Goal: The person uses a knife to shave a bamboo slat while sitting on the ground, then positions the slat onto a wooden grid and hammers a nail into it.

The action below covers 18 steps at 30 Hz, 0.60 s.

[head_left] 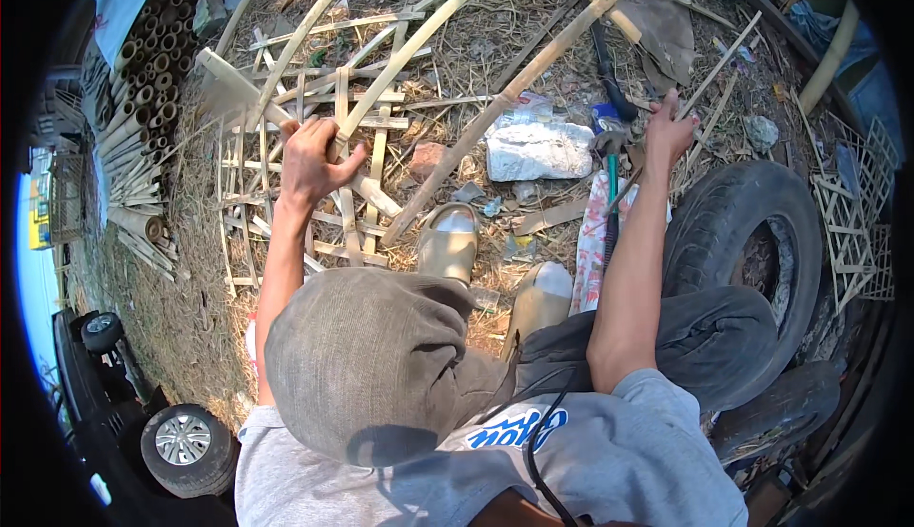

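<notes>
My left hand (316, 165) is closed round a short, thick split-bamboo piece (376, 196), whose far end is smeared at the upper left. Longer bent bamboo strips (419, 41) cross just beyond that hand. Beneath it lies an open lattice (357, 132) of crossed bamboo slats. Out to the right, my right hand (670, 135) has its fingers wrapped on a thin bamboo stick (728, 56) that slants up and away. A hammer (610, 143) with a green and black handle lies beside my right forearm.
Worn tires (700, 232) lie at the right, next to another lattice (862, 213). A white slab (540, 153) and a brick piece (430, 158) rest on the straw-strewn ground. Stacked bamboo poles (157, 89) stand at the far left; a vehicle's wheel (188, 449) shows at the lower left.
</notes>
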Available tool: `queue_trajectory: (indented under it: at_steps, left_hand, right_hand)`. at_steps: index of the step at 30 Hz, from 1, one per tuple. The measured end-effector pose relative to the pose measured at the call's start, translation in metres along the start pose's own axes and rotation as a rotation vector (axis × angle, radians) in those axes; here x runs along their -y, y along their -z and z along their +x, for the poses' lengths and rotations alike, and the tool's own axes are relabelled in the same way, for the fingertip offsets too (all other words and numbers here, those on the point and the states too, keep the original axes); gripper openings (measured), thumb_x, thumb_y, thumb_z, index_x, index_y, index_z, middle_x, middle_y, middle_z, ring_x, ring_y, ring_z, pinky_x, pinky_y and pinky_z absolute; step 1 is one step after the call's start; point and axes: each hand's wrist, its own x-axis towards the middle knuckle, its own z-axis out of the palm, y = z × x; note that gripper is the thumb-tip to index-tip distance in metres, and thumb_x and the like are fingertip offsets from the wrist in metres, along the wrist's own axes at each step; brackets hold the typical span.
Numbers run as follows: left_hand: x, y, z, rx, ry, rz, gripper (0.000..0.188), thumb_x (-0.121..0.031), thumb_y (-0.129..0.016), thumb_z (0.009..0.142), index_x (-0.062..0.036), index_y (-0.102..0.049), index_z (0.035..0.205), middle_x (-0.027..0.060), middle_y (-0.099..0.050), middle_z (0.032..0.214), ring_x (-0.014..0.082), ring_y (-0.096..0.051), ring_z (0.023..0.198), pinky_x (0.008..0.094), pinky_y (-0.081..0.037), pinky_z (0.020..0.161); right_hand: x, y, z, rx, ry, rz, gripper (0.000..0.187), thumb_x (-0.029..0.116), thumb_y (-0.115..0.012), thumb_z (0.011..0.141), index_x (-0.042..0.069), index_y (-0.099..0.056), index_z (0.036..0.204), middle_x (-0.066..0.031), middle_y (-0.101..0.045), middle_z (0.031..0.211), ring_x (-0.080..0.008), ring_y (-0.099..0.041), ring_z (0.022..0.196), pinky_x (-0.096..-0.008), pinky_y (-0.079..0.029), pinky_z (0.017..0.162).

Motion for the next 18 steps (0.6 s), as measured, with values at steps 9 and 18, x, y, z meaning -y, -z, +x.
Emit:
queue_trajectory:
  at_steps: [9,18]
  left_hand:
    - [0.013,-0.064,0.014,0.469,-0.11,-0.14,0.034,-0.033,-0.072,0.078,-0.0011,-0.062,0.078,0.016,-0.063,0.078,0.0341,-0.064,0.082,0.0457,-0.043,0.095]
    - [0.001,-0.156,0.065,0.481,-0.528,-0.062,0.049,-0.054,-0.068,0.081,-0.0051,-0.068,0.076,0.0109,-0.067,0.073,0.028,-0.067,0.08,0.0437,-0.041,0.103]
  right_hand:
    - [0.212,0.03,-0.077,0.646,0.28,0.471,0.046,0.045,-0.031,0.11,0.0,-0.036,0.115,-0.0202,-0.064,0.089,-0.0117,-0.047,0.053,-0.0254,-0.039,0.049]
    - [0.082,-0.1,-0.17,1.222,-0.247,0.561,0.044,0.036,-0.05,0.108,0.0,-0.062,0.129,-0.0017,-0.063,0.09,-0.0093,-0.055,0.075,-0.0249,-0.048,0.069]
